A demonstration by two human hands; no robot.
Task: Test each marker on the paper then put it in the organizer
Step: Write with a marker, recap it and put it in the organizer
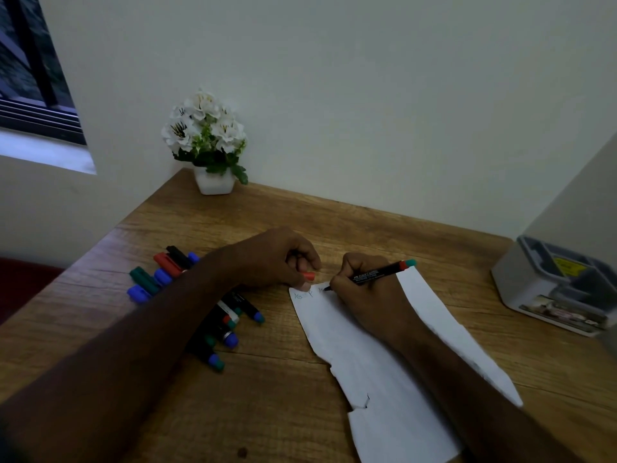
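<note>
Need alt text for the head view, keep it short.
A right hand writes with a black marker on white paper on a wooden desk, while the left hand holds a red cap. Loose markers lie left; a grey organizer sits right.

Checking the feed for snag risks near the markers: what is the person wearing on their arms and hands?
Nothing shows on either. The left hand and right hand are bare, with no gloves, rings, watch or bands visible. Both forearms are uncovered to the frame's edge, with no sleeve in view.

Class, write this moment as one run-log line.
step: testing | right hand: marker tip on paper | left hand: red cap | organizer: apart, right
</note>
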